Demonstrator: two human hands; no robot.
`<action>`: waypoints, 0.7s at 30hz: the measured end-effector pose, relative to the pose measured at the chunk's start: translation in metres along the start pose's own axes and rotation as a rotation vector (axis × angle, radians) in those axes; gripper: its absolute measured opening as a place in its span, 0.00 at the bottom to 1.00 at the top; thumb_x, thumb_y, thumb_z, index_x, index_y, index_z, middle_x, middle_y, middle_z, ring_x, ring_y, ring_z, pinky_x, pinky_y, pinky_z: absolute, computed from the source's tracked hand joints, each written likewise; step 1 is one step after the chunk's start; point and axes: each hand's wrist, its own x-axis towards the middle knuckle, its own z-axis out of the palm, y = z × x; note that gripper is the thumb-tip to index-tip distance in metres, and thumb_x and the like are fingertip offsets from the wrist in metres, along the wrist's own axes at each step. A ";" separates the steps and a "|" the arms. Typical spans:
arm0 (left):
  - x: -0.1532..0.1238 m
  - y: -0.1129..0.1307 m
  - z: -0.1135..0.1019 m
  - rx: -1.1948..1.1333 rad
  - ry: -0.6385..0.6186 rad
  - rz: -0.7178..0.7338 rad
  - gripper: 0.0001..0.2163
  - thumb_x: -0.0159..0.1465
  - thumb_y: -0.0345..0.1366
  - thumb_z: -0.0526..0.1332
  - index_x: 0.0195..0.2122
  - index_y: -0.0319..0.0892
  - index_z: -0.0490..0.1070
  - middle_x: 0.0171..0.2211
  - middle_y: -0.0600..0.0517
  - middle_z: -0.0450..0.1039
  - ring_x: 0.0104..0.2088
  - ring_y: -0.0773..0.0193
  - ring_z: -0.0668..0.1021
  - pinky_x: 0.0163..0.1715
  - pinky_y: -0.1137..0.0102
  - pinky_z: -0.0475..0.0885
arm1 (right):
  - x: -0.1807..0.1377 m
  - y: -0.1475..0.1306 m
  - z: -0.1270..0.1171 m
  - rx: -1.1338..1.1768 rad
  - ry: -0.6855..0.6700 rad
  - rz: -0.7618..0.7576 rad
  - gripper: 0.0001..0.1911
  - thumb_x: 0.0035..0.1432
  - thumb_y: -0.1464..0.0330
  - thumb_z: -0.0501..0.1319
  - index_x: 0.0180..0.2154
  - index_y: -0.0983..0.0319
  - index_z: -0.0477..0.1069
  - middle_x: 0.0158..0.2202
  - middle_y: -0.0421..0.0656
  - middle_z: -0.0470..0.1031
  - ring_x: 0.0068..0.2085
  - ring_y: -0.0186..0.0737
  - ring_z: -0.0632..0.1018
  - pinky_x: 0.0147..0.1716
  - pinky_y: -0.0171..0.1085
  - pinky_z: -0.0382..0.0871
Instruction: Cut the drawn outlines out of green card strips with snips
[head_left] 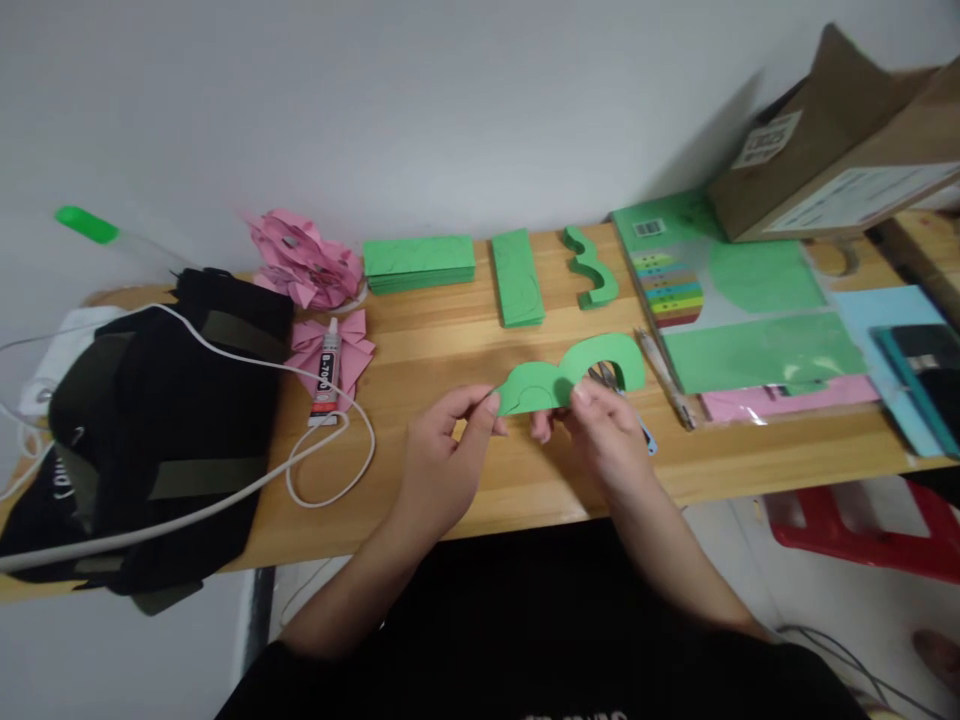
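A green paper cutout (536, 385) with a curved, wavy outline and a drawn pencil line is stretched between my two hands above the table. My left hand (454, 450) pinches its left end between thumb and fingers. The fingers of my right hand (607, 430) grip it near the middle, and its curled right end arches beyond them. Partly hidden behind the paper and my right hand lie scissors (649, 438) with a blue handle. Farther back are a stack of green paper strips (418, 265), a marked green piece (517, 280) and a stack of curvy green cutouts (592, 270).
A pen (664, 380) lies beside a plastic packet of coloured paper (750, 300) at right, below a cardboard box (847, 140). Left are pink paper flowers (304, 260), a glue tube (326, 375), a white cable (367, 455) and a black bag (172, 420).
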 end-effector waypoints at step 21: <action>0.007 -0.007 -0.004 -0.888 -0.271 -0.391 0.13 0.54 0.46 0.71 0.25 0.42 0.76 0.22 0.54 0.75 0.26 0.67 0.74 0.29 0.70 0.69 | -0.009 -0.009 0.010 -0.060 0.090 -0.014 0.22 0.63 0.58 0.62 0.19 0.59 0.71 0.16 0.38 0.72 0.19 0.35 0.70 0.25 0.38 0.65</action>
